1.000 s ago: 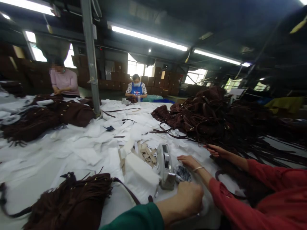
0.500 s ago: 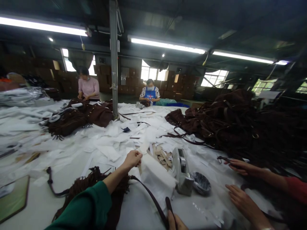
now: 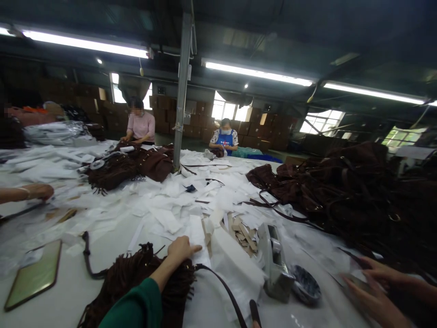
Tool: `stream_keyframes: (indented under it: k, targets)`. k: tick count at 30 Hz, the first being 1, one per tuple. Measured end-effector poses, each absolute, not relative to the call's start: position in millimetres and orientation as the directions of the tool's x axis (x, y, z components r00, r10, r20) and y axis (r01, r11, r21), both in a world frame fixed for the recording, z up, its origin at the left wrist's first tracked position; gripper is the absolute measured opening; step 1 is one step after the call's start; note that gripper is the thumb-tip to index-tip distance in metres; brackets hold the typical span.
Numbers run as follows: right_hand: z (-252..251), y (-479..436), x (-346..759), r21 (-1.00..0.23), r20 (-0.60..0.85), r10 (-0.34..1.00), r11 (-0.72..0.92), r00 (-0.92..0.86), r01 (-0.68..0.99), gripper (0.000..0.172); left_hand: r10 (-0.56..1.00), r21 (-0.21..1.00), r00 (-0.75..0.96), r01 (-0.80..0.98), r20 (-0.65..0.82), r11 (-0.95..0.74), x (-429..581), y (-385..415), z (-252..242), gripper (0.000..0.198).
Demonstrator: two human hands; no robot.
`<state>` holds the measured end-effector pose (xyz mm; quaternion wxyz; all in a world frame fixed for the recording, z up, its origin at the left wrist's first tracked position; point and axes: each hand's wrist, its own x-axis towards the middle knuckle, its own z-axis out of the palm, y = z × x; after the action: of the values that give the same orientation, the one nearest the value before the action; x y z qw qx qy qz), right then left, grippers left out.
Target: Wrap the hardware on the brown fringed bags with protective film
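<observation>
On the tabletop (image 3: 70,298), reading round the view's clock face, a green-surfaced panel (image 3: 34,274) lies at 8 o'clock. The brown fringed bag (image 3: 133,273) rests at 7; its strap (image 3: 223,286) runs rightward to the bottom edge. The left hand (image 3: 180,251) is over the bag's 1 o'clock edge, fingers bent, beside white sheets (image 3: 197,230); I cannot tell whether they grip anything. Between 5 and 6, barely a fingertip of the right hand (image 3: 256,325) shows at a dark strap tip (image 3: 254,311), its grip undeterminable. The tape dispenser (image 3: 276,269) stands at 5, a dark roll (image 3: 306,285) just beside it. A co-worker's blurred hands (image 3: 373,284) are at 4.
</observation>
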<state>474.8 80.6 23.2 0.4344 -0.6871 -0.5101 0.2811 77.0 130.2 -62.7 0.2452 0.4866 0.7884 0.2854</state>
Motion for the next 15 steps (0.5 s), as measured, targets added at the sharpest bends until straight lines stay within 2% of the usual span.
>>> stream_keyframes:
  k: [3, 4, 5, 6, 8, 12, 15]
  targets:
    - [65.6, 126.6, 530.7, -0.923, 0.112, 0.902, -0.061, 0.416, 0.380, 0.033, 0.912, 0.719, -0.404, 0.615, -0.066, 0.324, 84.2, 130.0, -63.5, 0.034]
    - [74.3, 139.6, 546.6, -0.964, 0.113, 0.857, -0.029, 0.503, 0.266, 0.036, 0.914, 0.741, -0.405, 0.602, -0.039, 0.298, 85.3, 130.0, -63.4, 0.033]
    - [79.3, 150.6, 559.7, -0.982, 0.112, 0.815, 0.005, 0.568, 0.187, 0.045, 0.914, 0.766, -0.406, 0.585, -0.009, 0.267, 85.9, 130.0, -63.3, 0.033]
    - [80.7, 159.5, 569.3, -0.984, 0.111, 0.808, 0.010, 0.578, 0.176, 0.054, 0.912, 0.793, -0.409, 0.562, 0.020, 0.234, 86.1, 130.1, -63.6, 0.034]
    - [75.9, 171.4, 578.2, -0.969, 0.118, 0.846, -0.016, 0.521, 0.245, 0.055, 0.906, 0.849, -0.420, 0.499, 0.062, 0.173, 85.8, 130.9, -65.1, 0.030]
    - [62.0, 181.6, 569.2, -0.893, 0.101, 0.936, -0.065, 0.338, 0.445, 0.032, 0.880, 0.956, -0.470, 0.284, 0.070, 0.076, 81.2, 137.3, -69.5, 0.014]
    - [60.3, 185.2, 558.7, -0.848, 0.085, 0.955, -0.079, 0.283, 0.523, 0.039, 0.853, 0.999, -0.522, 0.033, 0.017, 0.000, 70.2, 143.5, -68.0, 0.007]
